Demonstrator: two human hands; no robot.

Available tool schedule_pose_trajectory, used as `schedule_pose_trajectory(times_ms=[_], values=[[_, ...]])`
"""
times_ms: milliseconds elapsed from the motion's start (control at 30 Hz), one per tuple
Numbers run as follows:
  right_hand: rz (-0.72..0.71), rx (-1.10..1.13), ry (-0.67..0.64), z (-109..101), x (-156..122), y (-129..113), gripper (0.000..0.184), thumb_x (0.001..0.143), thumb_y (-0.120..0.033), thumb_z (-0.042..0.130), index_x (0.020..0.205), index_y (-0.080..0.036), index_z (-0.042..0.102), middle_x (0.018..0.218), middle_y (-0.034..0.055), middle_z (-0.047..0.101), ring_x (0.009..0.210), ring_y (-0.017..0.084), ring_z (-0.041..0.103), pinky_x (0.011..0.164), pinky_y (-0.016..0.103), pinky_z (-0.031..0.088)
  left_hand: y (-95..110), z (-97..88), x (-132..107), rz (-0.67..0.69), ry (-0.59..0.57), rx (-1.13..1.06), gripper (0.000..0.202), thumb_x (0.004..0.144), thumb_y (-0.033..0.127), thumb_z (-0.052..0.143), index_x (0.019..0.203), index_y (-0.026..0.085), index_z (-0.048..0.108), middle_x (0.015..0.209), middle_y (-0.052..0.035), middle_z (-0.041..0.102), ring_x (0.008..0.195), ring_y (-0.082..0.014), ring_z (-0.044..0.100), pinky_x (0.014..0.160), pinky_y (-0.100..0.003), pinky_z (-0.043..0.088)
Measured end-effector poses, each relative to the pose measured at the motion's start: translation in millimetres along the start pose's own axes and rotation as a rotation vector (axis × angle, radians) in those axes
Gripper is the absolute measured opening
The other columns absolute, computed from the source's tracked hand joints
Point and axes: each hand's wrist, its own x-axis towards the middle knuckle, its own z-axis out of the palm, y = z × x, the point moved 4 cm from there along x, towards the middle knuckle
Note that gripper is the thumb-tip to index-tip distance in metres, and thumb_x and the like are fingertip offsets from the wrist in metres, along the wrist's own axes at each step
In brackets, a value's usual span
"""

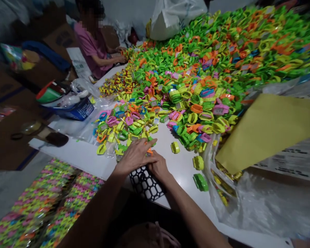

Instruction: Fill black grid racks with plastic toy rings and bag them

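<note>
My left hand and my right hand meet at the table's near edge. Between their fingers shows a small orange plastic toy piece, mostly covered; both hands are closed around it. One finger of the left hand points out to the right. Below the hands lies a black plastic lattice, tilted toward my lap, its upper part hidden by them. Beyond the left hand are loose toy watches in yellow, green, pink and blue. A yellow toy watch and a green one sit to the right.
A large heap of bright toy pieces covers the far table. Another person sits at far left, hands at the heap. A blue basket, a jar of dark liquid, yellow card and packed rows of toys surround me.
</note>
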Motion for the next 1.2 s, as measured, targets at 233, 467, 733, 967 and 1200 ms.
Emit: schedule_pose_trajectory(times_ms=[233,467,733,967,1200], values=[[-0.120,0.167,-0.237,-32.8,14.5,5.4,0.018,0.085,-0.018,0.050,0.094,-0.016,0.066,0.088,0.0044,0.068,0.079,0.018,0.062,0.071,0.025,0.047,-5.2,-5.9,-1.4,0.062,-0.037,-0.054,0.037,0.090,0.050,0.053,0.117,0.029,0.065,0.111,-0.0069,0.059,0.102,-0.0240,0.057,0.092,-0.039,0.043],[-0.316,-0.259,-0.337,-50.2,93.9,7.8,0.027,0.085,-0.015,0.049,0.103,-0.019,0.068,0.103,0.0086,0.062,0.085,0.018,0.060,0.070,0.025,0.043,21.6,-6.5,-1.2,0.195,0.037,-0.097,0.041,0.078,0.054,0.067,0.106,0.025,0.069,0.113,-0.0079,0.063,0.106,-0.0251,0.059,0.092,-0.038,0.046],[-0.268,-0.289,-0.079,-95.8,64.5,53.3,0.030,0.084,-0.019,0.046,0.100,-0.024,0.071,0.100,0.0076,0.060,0.088,0.020,0.058,0.071,0.028,0.047,-96.6,-37.8,-3.2,-0.713,0.157,-0.068,0.029,0.092,0.029,0.047,0.112,0.018,0.066,0.111,-0.0106,0.068,0.106,-0.0220,0.063,0.092,-0.031,0.047],[-0.169,-0.198,0.057,-129.7,-12.0,71.3,0.028,0.081,-0.026,0.052,0.099,-0.024,0.073,0.111,0.0106,0.056,0.096,0.023,0.060,0.070,0.031,0.052,-125.4,12.8,23.0,-0.865,-0.017,-0.149,0.020,0.070,0.020,0.065,0.088,0.015,0.071,0.093,-0.0138,0.072,0.093,-0.0264,0.068,0.075,-0.029,0.049],[0.031,-0.529,-0.364,-98.3,-59.2,48.2,0.041,0.078,0.001,0.041,0.090,-0.025,0.072,0.096,0.0100,0.063,0.086,0.021,0.065,0.063,0.026,0.047,-130.8,-14.5,-43.6,-0.831,0.112,-0.216,0.021,0.078,0.022,0.053,0.093,0.016,0.066,0.083,-0.0058,0.069,0.076,-0.0188,0.064,0.063,-0.025,0.044]])
